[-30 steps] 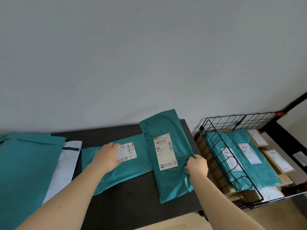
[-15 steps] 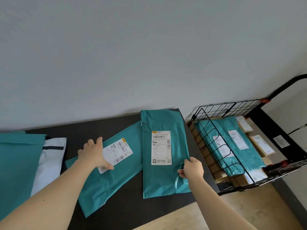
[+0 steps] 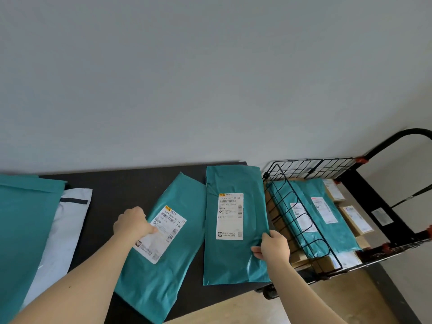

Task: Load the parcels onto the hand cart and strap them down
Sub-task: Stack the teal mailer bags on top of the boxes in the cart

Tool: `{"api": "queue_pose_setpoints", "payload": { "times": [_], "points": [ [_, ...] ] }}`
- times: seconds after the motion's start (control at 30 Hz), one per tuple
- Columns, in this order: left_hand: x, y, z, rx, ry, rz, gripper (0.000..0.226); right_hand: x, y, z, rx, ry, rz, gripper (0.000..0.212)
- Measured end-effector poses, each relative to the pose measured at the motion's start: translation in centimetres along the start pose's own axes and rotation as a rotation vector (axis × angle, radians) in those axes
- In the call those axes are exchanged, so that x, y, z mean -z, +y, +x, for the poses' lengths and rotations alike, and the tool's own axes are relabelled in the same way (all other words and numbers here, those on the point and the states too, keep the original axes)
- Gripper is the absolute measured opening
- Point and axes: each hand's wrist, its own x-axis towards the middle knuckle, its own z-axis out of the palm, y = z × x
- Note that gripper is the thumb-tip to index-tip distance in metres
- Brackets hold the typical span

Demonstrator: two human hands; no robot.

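1. Straight parcel [image 3: 233, 258], a teal mailer, lies flat on the table [image 3: 131, 183] just beside the hand cart [image 3: 364, 183]. Its long axis runs from the person toward the wall, about parallel to the cart's wire side [image 3: 301, 220]. Its label [image 3: 230, 216] faces up, with the top toward the wall.
2. Slanted parcel [image 3: 163, 277], also teal, lies one place farther from the hand cart. Its long axis is tilted, the far end leaning toward the cart and the near end away from it. The far corner meets the straight parcel's edge.
3. The hands are apart, one on each parcel. The right hand [image 3: 273, 247] pinches the straight parcel's cart-side edge with the thumb on top. The left hand [image 3: 133, 222] grips the slanted parcel's edge away from the cart, its thumb on the label.
4. The wire side stands upright between the straight parcel and the cart's bed.
5. In the hand cart lie loaded teal parcels [image 3: 327, 230] over cardboard boxes [image 3: 355, 220].
6. Farthest from the hand cart on the table are a white mailer [image 3: 67, 220] and a large teal bag [image 3: 23, 230] that overlaps it.
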Motion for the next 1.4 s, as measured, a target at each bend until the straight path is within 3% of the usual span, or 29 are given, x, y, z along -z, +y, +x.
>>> {"api": "queue_pose_setpoints", "payload": {
  "times": [0.17, 0.3, 0.47, 0.77, 1.0, 1.13, 1.2, 1.4],
  "points": [
    [-2.5, 0.9, -0.5, 0.027, 0.039, -0.062, 0.033, 2.3, -0.8, 0.3, 0.033, 0.018, 0.037, 0.015],
    [-3.9, 1.3, -1.7, 0.094, 0.046, -0.169, 0.067, 3.5, -0.1, 0.7, 0.013, 0.024, 0.099, 0.014],
    [-4.7, 2.5, -2.9, 0.082, -0.005, -0.195, 0.038, 4.4, 1.6, 1.3, -0.051, 0.006, 0.176, 0.016],
    [-3.5, 7.6, -5.2, 0.093, 0.295, -0.641, 0.021, 6.8, 2.9, 2.1, -0.020, 0.006, 0.293, 0.014],
    [-2.6, 16.6, -11.6, -0.230, 0.300, -0.983, 0.018, 12.6, 2.4, 4.8, 0.059, 0.067, 0.423, 0.029],
    [-2.5, 23.0, -14.1, -0.276, 0.240, -1.148, 0.020, 17.2, 1.9, 7.2, 0.128, 0.121, 0.461, 0.026],
    [-3.0, 26.3, -14.9, -0.296, 0.241, -1.162, 0.019, 20.0, 1.8, 8.8, 0.157, 0.139, 0.461, 0.019],
    [-7.3, 37.2, -16.7, -0.258, 0.230, -1.196, 0.025, 28.6, 2.4, 15.3, 0.193, 0.223, 0.423, 0.021]
  ]
}}
